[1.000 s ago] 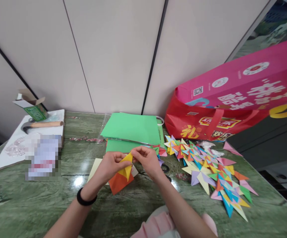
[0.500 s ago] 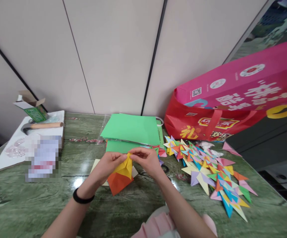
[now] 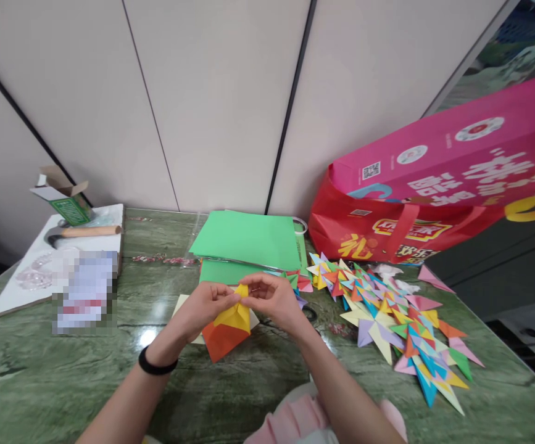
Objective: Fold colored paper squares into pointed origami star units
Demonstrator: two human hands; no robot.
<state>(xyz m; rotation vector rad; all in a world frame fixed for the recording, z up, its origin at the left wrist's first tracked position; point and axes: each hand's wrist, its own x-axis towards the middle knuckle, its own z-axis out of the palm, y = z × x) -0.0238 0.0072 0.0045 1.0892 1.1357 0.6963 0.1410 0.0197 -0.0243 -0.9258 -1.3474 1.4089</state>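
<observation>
Between my two hands is a piece of folded yellow paper (image 3: 236,316), creased to a narrow peak at its top. My left hand (image 3: 209,308) pinches it from the left, thumb close to the peak. From the right, my right hand (image 3: 274,301) pinches the same paper near the top, thumb and fingers together. An orange paper square (image 3: 224,343) lies just beneath the yellow piece, with cream paper (image 3: 181,303) partly showing under it. Behind my hands rests a stack of green paper (image 3: 253,240) in a clear sleeve.
Colourful folded paper stars (image 3: 387,314) spread over the right of the green marbled table (image 3: 123,382). A red gift bag (image 3: 387,231) stands behind them. At left, a white board (image 3: 8,299) bears a wooden-handled sickle (image 3: 91,231) and an opened green box (image 3: 70,206).
My fingers have shifted slightly on the yellow paper, and its lower part now looks shorter and more folded toward me. The camera view has moved a little.
</observation>
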